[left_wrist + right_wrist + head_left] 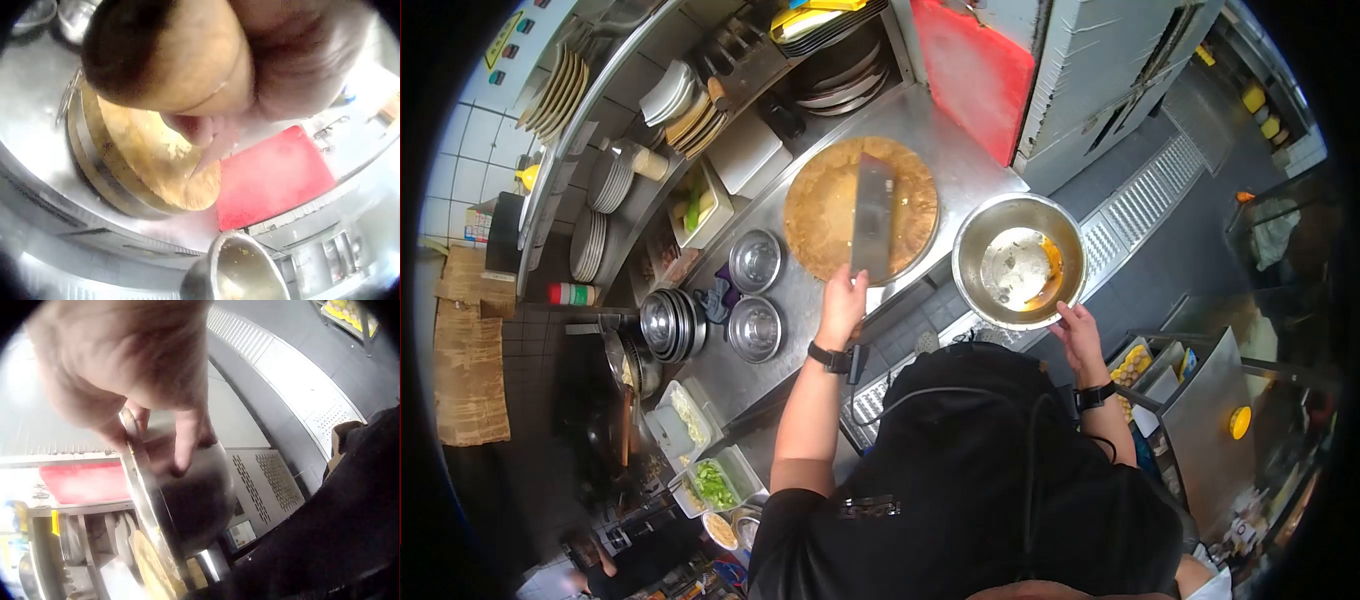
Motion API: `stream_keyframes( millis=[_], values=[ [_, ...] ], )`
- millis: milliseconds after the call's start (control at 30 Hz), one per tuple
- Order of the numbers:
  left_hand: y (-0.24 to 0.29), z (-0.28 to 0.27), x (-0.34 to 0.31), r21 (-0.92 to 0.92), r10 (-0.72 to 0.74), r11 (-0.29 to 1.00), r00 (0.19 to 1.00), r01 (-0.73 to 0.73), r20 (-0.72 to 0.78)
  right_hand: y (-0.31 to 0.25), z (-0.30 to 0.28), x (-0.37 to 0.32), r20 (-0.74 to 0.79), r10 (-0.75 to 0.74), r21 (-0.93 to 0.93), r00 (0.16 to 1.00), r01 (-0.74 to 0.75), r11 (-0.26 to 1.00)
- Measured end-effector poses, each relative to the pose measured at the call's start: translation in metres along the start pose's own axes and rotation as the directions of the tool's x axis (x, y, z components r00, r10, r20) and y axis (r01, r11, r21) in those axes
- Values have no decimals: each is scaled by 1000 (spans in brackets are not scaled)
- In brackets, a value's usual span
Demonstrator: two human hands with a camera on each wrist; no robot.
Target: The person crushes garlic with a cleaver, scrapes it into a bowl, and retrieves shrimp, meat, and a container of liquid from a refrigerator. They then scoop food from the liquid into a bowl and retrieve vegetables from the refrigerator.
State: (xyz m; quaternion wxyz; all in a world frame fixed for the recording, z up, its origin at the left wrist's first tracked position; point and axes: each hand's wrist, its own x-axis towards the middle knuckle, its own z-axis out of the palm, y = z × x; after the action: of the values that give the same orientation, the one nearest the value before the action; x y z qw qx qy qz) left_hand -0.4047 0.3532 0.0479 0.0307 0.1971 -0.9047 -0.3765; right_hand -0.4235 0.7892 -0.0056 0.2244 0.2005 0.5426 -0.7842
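Note:
My left hand point(840, 305) grips the wooden handle point(181, 56) of a cleaver. Its broad blade point(873, 220) lies over the round wooden chopping board point(820, 215), which has small pale crumbs on it in the left wrist view. With my right hand point(1078, 340) I hold a deep steel bowl point(970, 255) by the rim, thumb on the inner side and fingers spread on the outer wall point(206, 481). Yellow-orange residue sticks to the bowl's inside. The bowl is tilted, beyond the counter's front edge, to the right of the board.
Two small steel bowls point(756, 262) and a stack of bowls point(670, 325) stand left of the board. A red board point(980, 75) is behind on the right. Plates point(610, 180) fill the shelf. Tubs of chopped greens point(718, 485) sit at lower left.

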Motion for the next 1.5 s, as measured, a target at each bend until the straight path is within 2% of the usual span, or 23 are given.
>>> stream_keyframes(
  millis=[33, 67, 100, 167, 233, 333, 433, 500, 567, 633, 700, 733, 767, 867, 900, 967, 1033, 1100, 1233, 1300, 1400, 1433, 1500],
  values=[
    [0, 4, 3, -180, -110, 974, 981, 139, 160, 3, 5, 0, -11, -4, -2, 1000, 4, 1000],
    [9, 3, 5, -240, -116, 955, 963, 176, 244, 6, 11, 0, -14, -3, -14, 1000, 3, 1000],
    [-1, 6, 14, -249, -118, 951, 962, 181, 247, 9, 16, 2, -39, -3, -9, 999, 3, 1000],
    [-19, 10, 29, -242, -10, 964, 920, 113, 391, 13, 27, 4, -67, -4, -8, 998, 4, 1000],
    [-29, 1, 37, -221, -16, 969, 917, 113, 398, 17, 38, 4, -100, -22, -13, 995, 21, 1000],
    [-83, -7, 62, -14, 38, 999, 979, -36, 198, 21, 55, -3, -131, -46, 14, 990, 48, 999],
    [-74, -34, 67, 46, 0, 999, 987, -8, 159, 28, 70, -9, -160, -54, 35, 986, 60, 998],
    [-60, -46, 65, 111, 45, 992, 987, -62, 153, 37, 73, -9, -170, -57, 40, 984, 65, 997],
    [-58, -50, 67, 239, 205, 947, 977, -213, 61, 44, 80, -13, -190, -64, 48, 980, 75, 996],
    [-53, -57, 73, 271, 220, 937, 975, -222, 37, 45, 88, -20, -212, -63, 41, 975, 74, 996],
    [-49, -71, 87, 390, 365, 856, 931, -341, 13, 49, 91, -24, -227, -70, 47, 971, 83, 995],
    [-53, -74, 101, 459, 412, 802, 910, -383, 39, 51, 92, -25, -228, -74, 48, 971, 87, 995],
    [-58, -77, 114, 457, 415, 801, 909, -387, 42, 53, 93, -26, -232, -75, 49, 970, 88, 995],
    [-72, -85, 150, 538, 546, 657, 825, -528, 142, 59, 93, -29, -230, -87, 52, 969, 101, 994],
    [-78, -88, 155, 534, 551, 653, 821, -536, 150, 61, 93, -29, -234, -90, 46, 968, 103, 994],
    [-86, -90, 164, 490, 647, 579, 733, -652, 210, 61, 93, -32, -247, -94, 40, 965, 107, 994],
    [-97, -95, 160, 453, 686, 565, 698, -690, 206, 59, 97, -35, -263, -99, 37, 960, 113, 993],
    [-103, -107, 146, 431, 667, 535, 677, -726, 312, 60, 94, -33, -268, -96, 38, 959, 111, 993],
    [-114, -130, 111, 404, 680, 532, 660, -744, 319, 55, 95, -33, -270, -93, 18, 959, 101, 995],
    [-118, -138, 90, 399, 657, 565, 686, -722, 312, 52, 91, -31, -264, -84, 9, 961, 90, 996],
    [-117, -130, 51, 508, 505, 697, 850, -505, 152, 48, 87, -27, -253, -79, 0, 964, 82, 997],
    [-115, -121, 39, 501, 468, 744, 880, -442, 80, 47, 86, -26, -250, -78, -3, 965, 80, 997],
    [-106, -98, 15, 566, 290, 786, 957, -247, 15, 46, 82, -21, -239, -80, -17, 968, 78, 997]
  ],
)
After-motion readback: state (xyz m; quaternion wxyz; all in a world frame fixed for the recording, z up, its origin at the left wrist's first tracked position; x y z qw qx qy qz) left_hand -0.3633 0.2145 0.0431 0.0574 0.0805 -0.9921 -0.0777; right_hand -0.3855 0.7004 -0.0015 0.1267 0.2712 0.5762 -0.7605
